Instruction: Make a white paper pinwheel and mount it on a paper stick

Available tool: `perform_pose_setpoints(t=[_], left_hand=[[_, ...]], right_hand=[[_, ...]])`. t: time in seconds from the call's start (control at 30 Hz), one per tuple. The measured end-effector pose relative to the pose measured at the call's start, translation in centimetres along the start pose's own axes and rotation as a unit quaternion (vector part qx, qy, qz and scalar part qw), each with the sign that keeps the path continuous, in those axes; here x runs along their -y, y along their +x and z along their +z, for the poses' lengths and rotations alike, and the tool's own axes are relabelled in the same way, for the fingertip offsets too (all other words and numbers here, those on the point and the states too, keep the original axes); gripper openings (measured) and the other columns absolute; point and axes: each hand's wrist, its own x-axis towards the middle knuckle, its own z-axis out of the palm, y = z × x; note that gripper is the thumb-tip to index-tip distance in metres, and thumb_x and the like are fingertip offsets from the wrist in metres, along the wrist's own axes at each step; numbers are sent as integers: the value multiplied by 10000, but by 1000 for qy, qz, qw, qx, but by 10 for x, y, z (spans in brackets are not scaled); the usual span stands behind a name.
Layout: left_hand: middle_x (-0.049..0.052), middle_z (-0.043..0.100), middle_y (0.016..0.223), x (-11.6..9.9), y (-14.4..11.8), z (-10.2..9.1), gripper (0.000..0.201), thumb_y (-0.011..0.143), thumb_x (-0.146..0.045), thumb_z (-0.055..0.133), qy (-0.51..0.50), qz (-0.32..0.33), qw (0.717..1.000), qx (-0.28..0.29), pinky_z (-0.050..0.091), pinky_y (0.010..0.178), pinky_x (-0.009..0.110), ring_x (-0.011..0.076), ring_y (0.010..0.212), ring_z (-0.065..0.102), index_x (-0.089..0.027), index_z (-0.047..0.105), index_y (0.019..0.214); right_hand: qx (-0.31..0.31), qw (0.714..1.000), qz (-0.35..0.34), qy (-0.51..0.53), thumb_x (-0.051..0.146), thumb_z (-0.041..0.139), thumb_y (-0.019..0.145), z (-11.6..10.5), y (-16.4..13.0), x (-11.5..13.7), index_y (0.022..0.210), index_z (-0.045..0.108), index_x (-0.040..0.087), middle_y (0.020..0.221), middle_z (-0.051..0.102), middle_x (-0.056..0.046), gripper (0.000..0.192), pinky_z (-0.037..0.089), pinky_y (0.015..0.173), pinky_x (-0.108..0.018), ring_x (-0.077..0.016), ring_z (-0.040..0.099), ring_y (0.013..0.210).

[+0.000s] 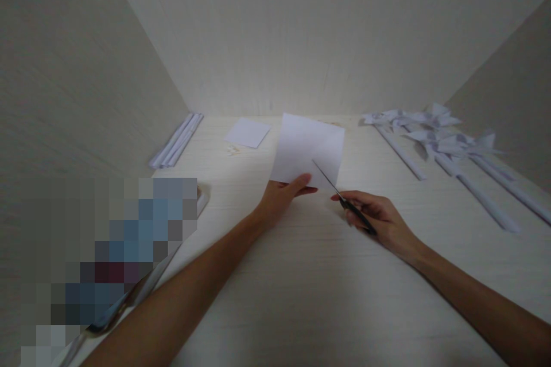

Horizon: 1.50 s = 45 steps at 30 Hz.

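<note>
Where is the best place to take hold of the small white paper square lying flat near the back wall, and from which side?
Probably its near corner, approached from the front. The small paper square lies flat on the table, so a fingertip must lift an edge before pinching.

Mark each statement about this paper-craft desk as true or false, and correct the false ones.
1. The left hand holds a white paper sheet by its lower edge. True.
2. The right hand holds a pencil. False: it holds scissors, their blades against the sheet.
3. Finished paper pinwheels lie on the right side of the table. True.
4. The rolled paper sticks lie beside the pinwheels. False: they lie on the far left, by the wall.
5. A smaller paper square lies flat behind the held sheet, to its left. True.
</note>
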Motion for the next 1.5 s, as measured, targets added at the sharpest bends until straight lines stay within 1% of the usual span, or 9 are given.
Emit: perform_pose_setpoints(t=[0.1, 0.23, 0.4, 0.6, 0.73, 0.93, 1.0, 1.2, 1.5], left_hand=[[41, 636, 820, -2, 2, -4, 276, 574, -249, 677, 22, 21, 999, -21, 506, 687, 288, 151, 746, 593, -130, 604, 813], [7, 615, 723, -7, 8, -11, 256, 589, -270, 665, 16, 83, 992, -92, 478, 593, 234, 112, 634, 570, -157, 580, 803], [-45, 555, 566, -9, 13, -16, 148, 575, -247, 652, 76, 130, 976, -158, 424, 519, 182, 65, 521, 501, -162, 531, 580], [-7, 587, 594, -2, 15, -21, 174, 541, -257, 673, 104, 75, 989, -77, 414, 516, 214, 82, 514, 516, -138, 601, 646], [3, 566, 531, 1, 12, -20, 209, 540, -297, 685, 146, 44, 987, -55, 383, 450, 206, 87, 468, 502, -121, 587, 594], [11, 562, 463, -1, 7, -12, 218, 586, -307, 658, 171, 34, 985, -15, 355, 376, 188, 66, 374, 459, -118, 560, 537], [20, 576, 479, -2, 7, -11, 215, 605, -307, 643, 149, 42, 988, -28, 381, 378, 195, 82, 379, 495, -113, 560, 562], [41, 647, 705, -4, 12, -13, 277, 642, -301, 613, 63, 100, 982, -146, 447, 403, 190, 114, 461, 598, -116, 553, 840], [62, 656, 780, -7, 10, -11, 313, 669, -344, 586, 76, 108, 979, -158, 442, 391, 173, 141, 524, 632, -122, 540, 885]], right_hand=[[0, 1000, -4, -4, 353, 546, 720, 0, 0, 0, 959, 584, 150, 492, 351, 50, 316, 237, 405, -221, -77, 319, 446], [-1, 1000, -4, -9, 368, 537, 725, 1, 1, 1, 939, 589, 151, 490, 340, 52, 309, 244, 405, -222, -74, 310, 439], [-20, 999, 4, -39, 377, 558, 706, 0, 2, 2, 929, 595, 149, 506, 346, 50, 321, 252, 403, -213, -64, 312, 439], [-44, 999, -4, -27, 361, 572, 695, -2, 3, 1, 938, 589, 143, 524, 381, 39, 327, 272, 407, -213, -73, 364, 454], [-35, 999, -5, -27, 372, 567, 700, -3, 2, 1, 944, 588, 144, 525, 396, 34, 335, 272, 412, -216, -78, 374, 459], [-25, 999, -7, -21, 396, 560, 702, -3, 3, 0, 968, 574, 142, 532, 402, 31, 367, 269, 410, -220, -80, 370, 459], [-27, 999, -7, -22, 394, 572, 693, -2, 4, 0, 964, 575, 150, 535, 382, 36, 365, 277, 413, -222, -81, 368, 461], [-20, 1000, 12, -14, 402, 582, 683, -1, 4, 5, 951, 589, 158, 551, 332, 47, 362, 314, 437, -215, -73, 355, 473], [26, 998, 50, -35, 362, 584, 686, -2, 3, 8, 973, 587, 159, 561, 356, 39, 352, 266, 415, -203, -77, 340, 485]])
